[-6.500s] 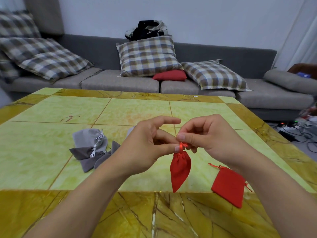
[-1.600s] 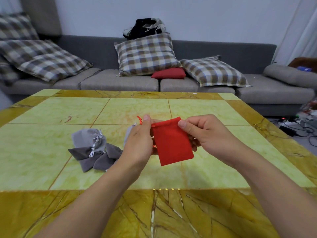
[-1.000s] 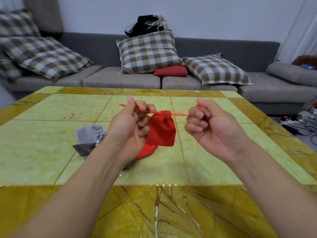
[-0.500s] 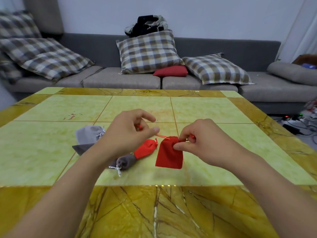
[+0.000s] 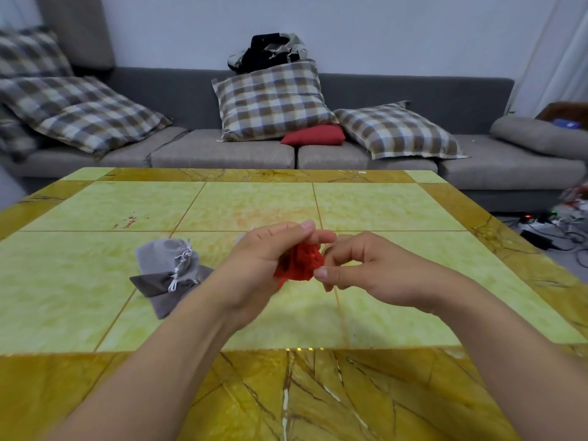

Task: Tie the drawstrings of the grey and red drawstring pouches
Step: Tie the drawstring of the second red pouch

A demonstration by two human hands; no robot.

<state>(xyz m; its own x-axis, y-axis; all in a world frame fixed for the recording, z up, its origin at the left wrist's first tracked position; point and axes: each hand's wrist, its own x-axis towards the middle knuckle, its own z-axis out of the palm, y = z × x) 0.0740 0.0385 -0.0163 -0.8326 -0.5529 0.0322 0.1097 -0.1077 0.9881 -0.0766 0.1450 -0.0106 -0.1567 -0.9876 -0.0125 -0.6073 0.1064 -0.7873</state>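
Observation:
A red drawstring pouch (image 5: pixel 304 262) is bunched up between my two hands above the middle of the table. My left hand (image 5: pixel 267 259) curls its fingers around the pouch's left side and hides part of it. My right hand (image 5: pixel 359 265) pinches the pouch's right edge with thumb and forefinger. A thin red string end hangs below the pouch. To the left, several grey pouches (image 5: pixel 168 275) with white drawstrings lie in a small pile on the table. The other red pouch is hidden behind my left hand.
The table (image 5: pixel 95 281) has yellow-green tiles and a gold marbled border. Behind it stands a grey sofa (image 5: pixel 222 154) with plaid cushions and a red cushion (image 5: pixel 315 136). Cables and a power strip (image 5: pixel 541 227) lie on the floor at the right.
The pouch's mouth was pulled tight by its strings, then lowered. Now both hands have closed in on the pouch and bunch it up between them.

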